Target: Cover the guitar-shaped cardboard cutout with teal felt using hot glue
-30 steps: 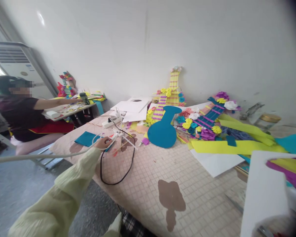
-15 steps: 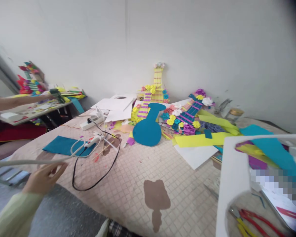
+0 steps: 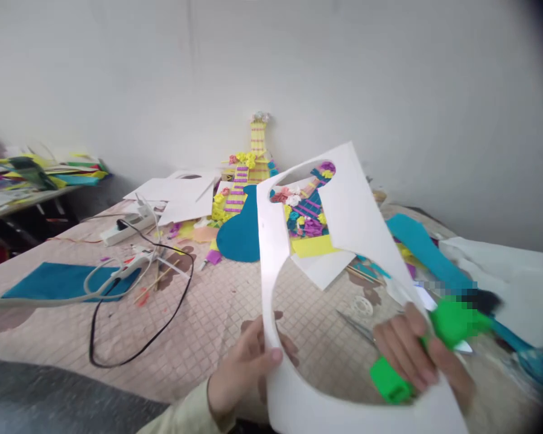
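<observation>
A white board [image 3: 359,220] with a guitar-shaped opening stands tilted up in front of me. My left hand [image 3: 248,361] grips its lower left edge, thumb in front and fingertips showing through the opening. At the lower right, my right hand [image 3: 407,346] is curled around a green glue gun [image 3: 391,381], slightly blurred, against the board's right side. Whether those fingers also pinch the board I cannot tell. Behind the board is a teal guitar-shaped cutout [image 3: 239,235], partly covered. Flower-trimmed paper guitars [image 3: 259,144] lean at the wall.
On the left lie a power strip [image 3: 127,226], a looped black cable [image 3: 147,357] and folded teal paper [image 3: 49,281]. White sheets [image 3: 187,193] rest at the back. A pointed metal tool [image 3: 357,327] and a tape roll [image 3: 362,306] show through the opening.
The view has turned right. My left hand has gone from near the white cord to the white board, now raised at centre. My right hand has appeared with the glue gun.
</observation>
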`<state>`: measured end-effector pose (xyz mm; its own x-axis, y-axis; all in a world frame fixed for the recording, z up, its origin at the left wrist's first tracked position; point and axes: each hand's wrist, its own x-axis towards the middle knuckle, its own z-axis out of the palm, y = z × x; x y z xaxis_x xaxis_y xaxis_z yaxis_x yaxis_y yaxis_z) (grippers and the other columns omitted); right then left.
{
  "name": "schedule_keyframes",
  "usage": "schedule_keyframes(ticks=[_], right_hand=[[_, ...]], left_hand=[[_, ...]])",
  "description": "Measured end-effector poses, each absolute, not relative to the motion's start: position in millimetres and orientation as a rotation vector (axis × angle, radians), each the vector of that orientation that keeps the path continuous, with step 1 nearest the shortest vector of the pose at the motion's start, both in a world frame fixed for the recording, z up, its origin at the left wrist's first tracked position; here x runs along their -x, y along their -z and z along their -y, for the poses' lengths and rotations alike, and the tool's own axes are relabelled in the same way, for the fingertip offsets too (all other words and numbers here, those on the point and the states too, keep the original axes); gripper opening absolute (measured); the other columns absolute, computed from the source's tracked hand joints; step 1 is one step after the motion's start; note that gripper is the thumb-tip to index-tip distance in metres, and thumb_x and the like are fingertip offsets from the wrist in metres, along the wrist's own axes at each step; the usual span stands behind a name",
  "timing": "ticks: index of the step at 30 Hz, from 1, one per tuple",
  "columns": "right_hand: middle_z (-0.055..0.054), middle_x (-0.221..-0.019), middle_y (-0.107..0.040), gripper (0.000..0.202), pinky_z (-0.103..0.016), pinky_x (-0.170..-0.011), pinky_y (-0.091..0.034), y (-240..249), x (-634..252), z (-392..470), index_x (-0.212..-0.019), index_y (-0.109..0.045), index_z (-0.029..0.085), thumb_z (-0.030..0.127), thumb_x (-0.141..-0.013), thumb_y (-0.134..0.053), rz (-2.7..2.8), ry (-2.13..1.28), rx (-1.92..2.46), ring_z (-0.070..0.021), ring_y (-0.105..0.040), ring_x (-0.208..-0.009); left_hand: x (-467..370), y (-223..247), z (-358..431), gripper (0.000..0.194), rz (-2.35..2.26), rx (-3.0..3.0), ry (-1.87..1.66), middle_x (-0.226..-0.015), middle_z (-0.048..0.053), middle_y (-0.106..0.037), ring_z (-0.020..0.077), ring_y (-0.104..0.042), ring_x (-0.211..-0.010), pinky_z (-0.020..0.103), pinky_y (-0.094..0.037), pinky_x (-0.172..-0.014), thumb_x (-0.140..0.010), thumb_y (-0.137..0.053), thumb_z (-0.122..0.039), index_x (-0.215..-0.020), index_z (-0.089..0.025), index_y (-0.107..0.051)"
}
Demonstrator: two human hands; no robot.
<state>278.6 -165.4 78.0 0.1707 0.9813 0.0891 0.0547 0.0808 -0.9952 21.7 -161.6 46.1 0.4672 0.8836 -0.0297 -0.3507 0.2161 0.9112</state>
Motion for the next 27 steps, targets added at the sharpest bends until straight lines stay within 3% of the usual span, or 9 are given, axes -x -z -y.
schedule_keyframes(ticks=[2, 6, 12, 16, 19, 23, 27], right_hand=[[0.007, -0.034, -0.028, 0.043, -0.025, -0.029, -0.025, -76.3, -270.5, 151.8, -0.072, -0.047, 0.027, 0.069, -0.061, -0.050, 1.119, -1.068, 1.114, -0.0099, -0.027, -0.026], [0.001, -0.060, -0.055, 0.039, -0.025, -0.044, -0.038, -66.3, -267.4, 134.0, -0.095, -0.054, 0.024, 0.052, -0.069, -0.058, 1.032, -0.980, 1.358, -0.0138, -0.050, -0.050], [0.004, -0.066, -0.055, 0.037, -0.025, -0.062, -0.044, -30.0, -282.9, 129.0, -0.102, -0.053, 0.025, 0.038, -0.069, -0.064, 1.123, -1.045, 1.497, -0.0144, -0.053, -0.065], [-0.002, -0.093, -0.060, 0.050, -0.028, -0.070, -0.046, -23.4, -284.7, 129.4, -0.109, -0.050, 0.024, 0.034, -0.064, -0.069, 1.006, -1.189, 1.355, -0.0167, -0.055, -0.080], [-0.002, -0.099, -0.058, 0.054, -0.027, -0.062, -0.047, -31.7, -280.3, 131.5, -0.115, -0.043, 0.029, 0.036, -0.067, -0.067, 0.908, -1.310, 1.225, -0.0137, -0.056, -0.071], [-0.002, -0.099, -0.058, 0.055, -0.023, -0.047, -0.044, -40.2, -278.9, 131.0, -0.117, -0.040, 0.032, 0.039, -0.069, -0.065, 0.872, -1.341, 1.239, -0.0094, -0.053, -0.055], [0.000, -0.077, -0.060, 0.039, -0.020, -0.042, -0.039, -38.7, -281.7, 118.9, -0.100, -0.054, 0.021, 0.039, -0.067, -0.066, 0.856, -1.254, 1.313, -0.0080, -0.049, -0.050]], left_hand=[[-22.1, -43.3, 152.5, 0.049, -0.752, -0.973, -0.999, -0.075, 0.006, -0.059, 0.0167, -0.058, -0.064, 0.028, -0.045, -0.057, -0.072, -0.060, -0.044, -0.111, -0.018, -0.044], [-8.7, -40.9, 140.2, 0.042, -0.952, -0.975, -1.096, -0.071, 0.000, -0.055, 0.0080, -0.049, -0.052, 0.018, -0.037, -0.045, -0.074, -0.061, -0.036, -0.107, -0.019, -0.042], [13.3, -38.5, 109.6, 0.050, -1.121, -1.062, -1.150, -0.076, 0.000, -0.054, 0.0088, -0.050, -0.054, 0.019, -0.039, -0.045, -0.073, -0.059, -0.040, -0.114, -0.019, -0.038], [24.7, -26.8, 83.2, 0.049, -1.287, -1.211, -1.055, -0.075, 0.002, -0.056, 0.0101, -0.050, -0.052, 0.020, -0.038, -0.043, -0.068, -0.060, -0.045, -0.104, -0.015, -0.046], [33.5, -17.0, 72.6, 0.049, -1.384, -1.333, -1.075, -0.088, 0.006, -0.060, 0.0150, -0.057, -0.065, 0.024, -0.045, -0.051, -0.069, -0.058, -0.045, -0.107, -0.015, -0.048], [46.6, -7.0, 74.8, 0.049, -1.556, -1.492, -1.116, -0.115, 0.011, -0.054, 0.0237, -0.055, -0.098, 0.037, -0.048, -0.079, -0.073, -0.053, -0.046, -0.112, -0.017, -0.050], [51.5, -6.0, 88.0, 0.049, -1.731, -1.784, -1.136, -0.124, 0.013, -0.048, 0.0266, -0.043, -0.115, 0.042, -0.039, -0.093, -0.075, -0.051, -0.045, -0.115, -0.016, -0.049]])
